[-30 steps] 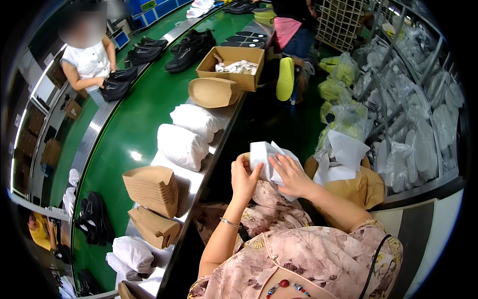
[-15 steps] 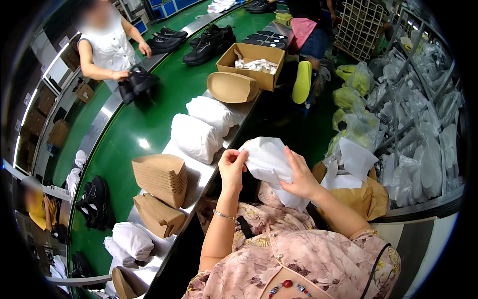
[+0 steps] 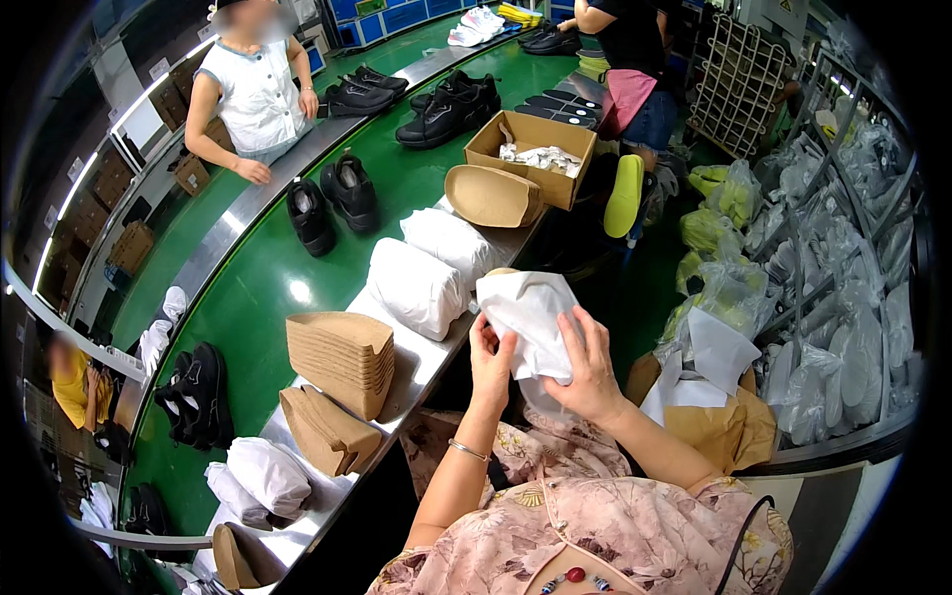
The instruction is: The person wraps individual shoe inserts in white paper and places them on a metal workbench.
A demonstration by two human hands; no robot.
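Where the green belt (image 3: pixel 243 332) sweeps across my feed, it outsizes everything else. Next comes a metal rack (image 3: pixel 843 439) on the right, which I see packed with things in clear plastic bags. Along the belt's near side runs a steel ledge (image 3: pixel 426 349); across the belt stands a person in a white sleeveless top (image 3: pixel 260 104). On the ledge I find an open cardboard box (image 3: pixel 567 185), two white wrapped bundles (image 3: pixel 416 288) side by side, and a stack of brown moulded trays (image 3: pixel 342 357). A pair of black shoes (image 3: pixel 309 223) sits on the belt, between that person and those bundles.

By the ledge's edge, in front of the body, both hands hold up a white paper bundle (image 3: pixel 526 307), a bit of brown showing at its top. I see the left hand (image 3: pixel 489 369) pinching its left side between thumb and fingers; the right hand (image 3: pixel 588 375) clasps the other side, fingers slightly spread over the paper. Smallest, a silver bracelet (image 3: pixel 468 450) circles the left wrist.
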